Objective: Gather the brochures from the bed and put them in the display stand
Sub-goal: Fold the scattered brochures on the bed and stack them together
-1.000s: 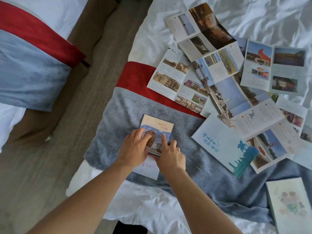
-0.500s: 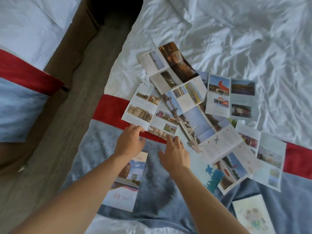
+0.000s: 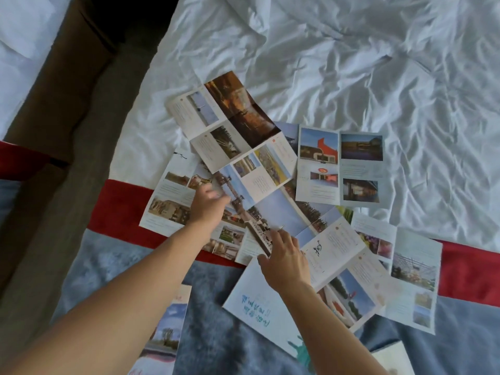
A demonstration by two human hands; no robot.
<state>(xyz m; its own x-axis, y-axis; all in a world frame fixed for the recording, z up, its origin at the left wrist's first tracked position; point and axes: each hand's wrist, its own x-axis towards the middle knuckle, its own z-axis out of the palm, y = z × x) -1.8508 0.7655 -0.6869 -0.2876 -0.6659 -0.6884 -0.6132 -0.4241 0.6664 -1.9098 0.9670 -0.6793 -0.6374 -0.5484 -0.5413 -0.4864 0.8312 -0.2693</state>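
Sprawling across the rumpled white bed, unfolded brochures overlap in a fan, several cut off at the bottom edge. Both hands reach onto the pile: the left hand (fingers blurred, grip unclear) near its left side, the right hand with relaxed fingers touching a long panorama sheet.

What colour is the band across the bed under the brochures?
Red band, bordering grey-blue fabric; head view.
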